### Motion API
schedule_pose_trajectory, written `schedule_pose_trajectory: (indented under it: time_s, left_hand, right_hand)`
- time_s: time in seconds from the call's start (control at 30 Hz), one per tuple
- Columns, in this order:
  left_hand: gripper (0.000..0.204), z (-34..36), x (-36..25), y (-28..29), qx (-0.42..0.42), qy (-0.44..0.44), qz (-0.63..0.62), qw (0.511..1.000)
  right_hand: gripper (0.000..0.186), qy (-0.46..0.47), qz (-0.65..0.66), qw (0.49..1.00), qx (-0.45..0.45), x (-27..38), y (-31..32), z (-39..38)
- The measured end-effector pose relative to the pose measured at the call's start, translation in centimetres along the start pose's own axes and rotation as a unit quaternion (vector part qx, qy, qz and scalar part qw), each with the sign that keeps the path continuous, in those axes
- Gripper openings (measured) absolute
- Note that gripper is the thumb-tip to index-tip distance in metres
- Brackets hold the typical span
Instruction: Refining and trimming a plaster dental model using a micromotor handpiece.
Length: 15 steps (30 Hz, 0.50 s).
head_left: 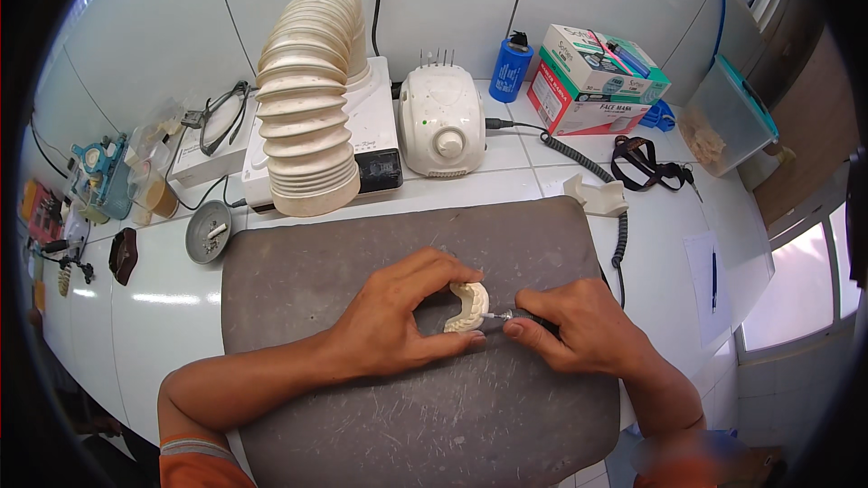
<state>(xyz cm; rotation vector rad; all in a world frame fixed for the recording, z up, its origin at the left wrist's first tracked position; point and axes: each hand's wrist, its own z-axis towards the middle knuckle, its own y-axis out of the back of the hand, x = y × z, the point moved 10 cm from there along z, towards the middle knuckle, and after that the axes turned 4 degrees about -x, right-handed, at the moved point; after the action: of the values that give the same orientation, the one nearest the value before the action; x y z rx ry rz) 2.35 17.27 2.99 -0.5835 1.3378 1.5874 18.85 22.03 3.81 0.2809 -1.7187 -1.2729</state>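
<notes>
A cream-coloured, horseshoe-shaped dental model [468,306] is pinched between the thumb and fingers of my left hand [402,307], over a scratched grey-brown mat [380,407]. My right hand [579,325] grips a dark rotary handpiece [526,315] like a pen. The handpiece's thin bit points left, its tip at the right outer edge of the model; whether it touches cannot be told. Part of the handpiece is hidden inside my right hand.
Behind the mat stand a ribbed suction hose [307,108], a white handpiece control unit [443,122], a blue canister [512,68] and stacked mask boxes [592,81]. A coiled cord [579,159] runs down the right side. An ashtray [209,232] sits left, a pen [714,280] on paper right.
</notes>
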Motion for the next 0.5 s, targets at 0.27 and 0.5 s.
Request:
schedule_pose_trajectory:
  time_s: [0.27, 0.5]
  left_hand:
    - [0.064, 0.0, 0.01, -0.01, 0.001, 0.002, 0.001, 1.0]
    - [0.064, -0.01, 0.06, -0.03, 0.002, 0.004, 0.001, 1.0]
  right_hand:
    - [0.051, 0.0, -0.011, 1.0, 0.012, 0.11, -0.14, -0.03]
    - [0.052, -0.003, -0.007, 1.0, 0.017, 0.15, -0.13, 0.0]
